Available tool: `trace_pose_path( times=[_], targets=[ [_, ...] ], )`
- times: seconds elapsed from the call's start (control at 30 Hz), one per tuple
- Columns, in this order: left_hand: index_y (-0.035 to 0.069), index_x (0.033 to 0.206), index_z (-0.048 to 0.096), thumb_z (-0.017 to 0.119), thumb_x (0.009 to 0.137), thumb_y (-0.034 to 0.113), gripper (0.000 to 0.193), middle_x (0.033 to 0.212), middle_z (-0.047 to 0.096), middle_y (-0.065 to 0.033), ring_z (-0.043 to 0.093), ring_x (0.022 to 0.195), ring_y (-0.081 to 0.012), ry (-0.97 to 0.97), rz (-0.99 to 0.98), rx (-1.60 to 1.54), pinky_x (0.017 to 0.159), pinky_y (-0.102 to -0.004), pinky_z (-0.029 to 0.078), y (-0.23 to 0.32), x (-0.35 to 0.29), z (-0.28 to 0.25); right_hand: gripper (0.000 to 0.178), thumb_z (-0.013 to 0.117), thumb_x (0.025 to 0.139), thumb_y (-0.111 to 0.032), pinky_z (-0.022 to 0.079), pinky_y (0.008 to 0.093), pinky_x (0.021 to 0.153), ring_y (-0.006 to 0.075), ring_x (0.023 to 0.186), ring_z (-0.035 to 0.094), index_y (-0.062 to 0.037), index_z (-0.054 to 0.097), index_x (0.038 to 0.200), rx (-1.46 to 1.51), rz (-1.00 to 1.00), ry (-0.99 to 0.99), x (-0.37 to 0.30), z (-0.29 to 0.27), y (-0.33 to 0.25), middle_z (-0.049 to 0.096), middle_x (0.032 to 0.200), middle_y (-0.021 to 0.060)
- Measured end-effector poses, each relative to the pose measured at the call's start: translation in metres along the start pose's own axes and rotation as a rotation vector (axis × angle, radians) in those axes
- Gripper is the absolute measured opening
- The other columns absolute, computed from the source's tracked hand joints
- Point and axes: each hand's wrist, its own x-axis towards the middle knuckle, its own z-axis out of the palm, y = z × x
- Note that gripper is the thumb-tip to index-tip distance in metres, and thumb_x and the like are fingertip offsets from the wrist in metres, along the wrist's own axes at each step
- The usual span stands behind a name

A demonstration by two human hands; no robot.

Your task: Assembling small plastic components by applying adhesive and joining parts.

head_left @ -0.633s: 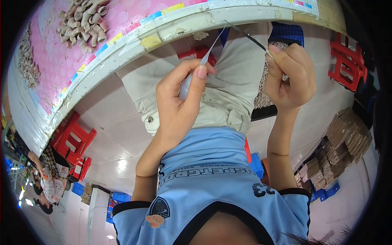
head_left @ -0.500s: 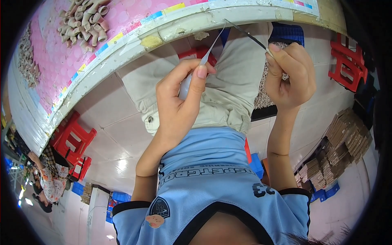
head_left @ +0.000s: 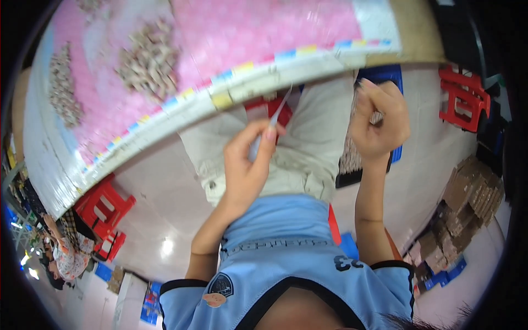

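My left hand [head_left: 247,162] is closed around a small translucent white squeeze bottle [head_left: 279,111], thumb and index finger at the base of its long thin nozzle. The nozzle points up toward the table edge, and the body of the bottle is mostly hidden in the palm. Off to the right, my right hand [head_left: 379,124] is raised with its fingers curled and the thumb and fingertips close together. Whatever sits between those fingertips is blurred and cannot be made out. The two hands are well apart, both over my lap and short of the table.
A pink-covered table [head_left: 247,33] curves across the top, carrying a heap of small beige tubular pieces [head_left: 148,60] and another pile [head_left: 65,85] farther left. Below right stands a blue crate [head_left: 393,77] beside a tray of small pale pieces [head_left: 350,157]. Red stools [head_left: 465,102] and stacked cardboard [head_left: 465,192] lie beyond.
The thin dark stick seen in my right hand no longer shows. The bottle tip and that hand have drawn apart. The view has shifted, so more of the table shows.
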Motion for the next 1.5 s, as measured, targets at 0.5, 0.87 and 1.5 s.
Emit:
trace_pose_path(
  times=[0.5, 0.87, 1.5],
  targets=[
    [0.000, 0.092, 0.052, 0.044, 0.092, 0.013, 0.016, 0.071, 0.051, -0.0023, 0.048, 0.066, -0.0077, -0.062, 0.335, -0.295, 0.062, -0.0210, 0.039, 0.047, -0.027, 0.016, 0.038, 0.058, 0.080, -0.016, 0.041, 0.0303, 0.078, 0.0208, 0.087, 0.054, 0.0027, 0.052, 0.112, 0.068, 0.515, 0.026, 0.054, -0.045, -0.046, 0.055, 0.096, 0.0112],
    [0.003, 0.088, 0.061, 0.053, 0.081, 0.010, 0.013, 0.086, 0.054, -0.0105, 0.048, 0.085, -0.0247, 0.078, 0.831, 0.168, 0.077, -0.0344, 0.036, 0.075, 0.006, 0.022, 0.027, 0.067, 0.072, -0.007, 0.043, 0.0249, 0.065, 0.0119, 0.073, 0.055, 0.0019, 0.054, 0.095, 0.734, 0.512, -0.253, 0.010, -0.019, -0.075, 0.058, 0.079, 0.0072],
    [-0.002, 0.075, 0.060, 0.061, 0.067, 0.008, 0.013, 0.075, 0.057, -0.0140, 0.052, 0.075, -0.0301, 0.539, 0.637, 1.035, 0.068, -0.0391, 0.042, 0.090, 0.088, -0.084, 0.027, 0.068, 0.070, -0.016, 0.040, 0.0355, 0.070, 0.0273, 0.078, 0.052, -0.0008, 0.055, 0.088, -0.351, 0.363, 0.217, 0.062, 0.007, 0.015, 0.056, 0.084, 0.0121]
  ],
)
